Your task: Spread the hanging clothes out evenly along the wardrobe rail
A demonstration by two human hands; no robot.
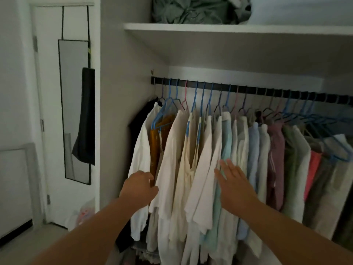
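Observation:
A black rail [219, 87] runs across the wardrobe with several garments on blue, pink and dark hangers. White and cream shirts [177, 150] hang toward the left, with pale green, blue, mauve and coral pieces [275, 150] packed tighter toward the right. My left hand [140, 186] reaches into the gap between a mustard garment [154, 142] and a cream shirt, and the cloth hides its fingertips. My right hand [234, 181] lies flat, fingers straight, against the pale green shirt [227, 138] beside a white shirt.
A white shelf [210, 27] above the rail carries bundled green bedding [187, 10]. The wardrobe's side wall [122, 92] stands just left of the clothes. A narrow mirror [74, 104] hangs on the door at the left, with a dark cloth [86, 119] draped over it. Bags sit on the floor [84, 213].

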